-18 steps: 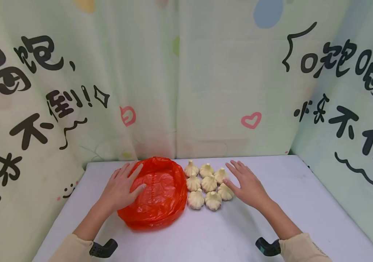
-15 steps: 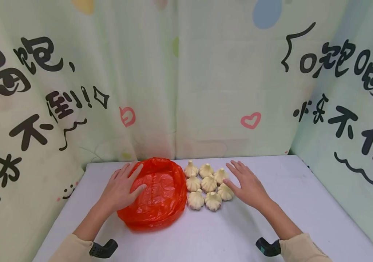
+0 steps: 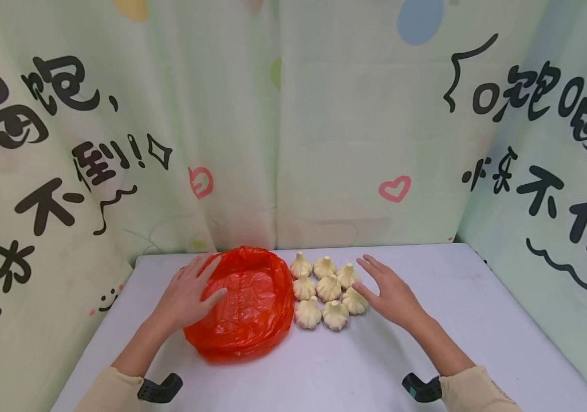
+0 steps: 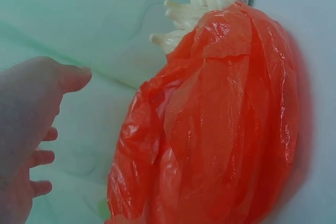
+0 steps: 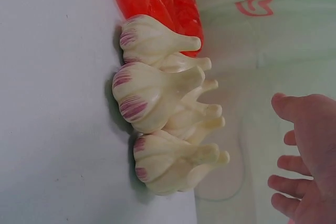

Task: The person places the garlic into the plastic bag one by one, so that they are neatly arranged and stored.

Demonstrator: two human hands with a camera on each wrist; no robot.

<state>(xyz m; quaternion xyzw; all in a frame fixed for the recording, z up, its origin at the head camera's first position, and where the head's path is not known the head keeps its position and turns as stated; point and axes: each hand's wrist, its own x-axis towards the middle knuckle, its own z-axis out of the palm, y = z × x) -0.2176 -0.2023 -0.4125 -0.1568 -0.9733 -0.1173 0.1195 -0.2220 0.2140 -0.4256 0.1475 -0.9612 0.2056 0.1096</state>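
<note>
Head view puts the left hand (image 3: 184,296) by the red bag (image 3: 254,303), the right hand (image 3: 393,294) by the garlic bulbs (image 3: 329,289) on the desk (image 3: 334,375) beside that bag, both hands relaxed and empty; pinching one neck (image 5: 190,43) at a time should disturb neighbours least.

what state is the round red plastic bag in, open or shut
Open: the head view shows the round red plastic bag spread wide at the top, its creased inside visible.

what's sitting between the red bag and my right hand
Eight garlic bulbs stand between the red bag and your right hand, as the head view shows.
</note>
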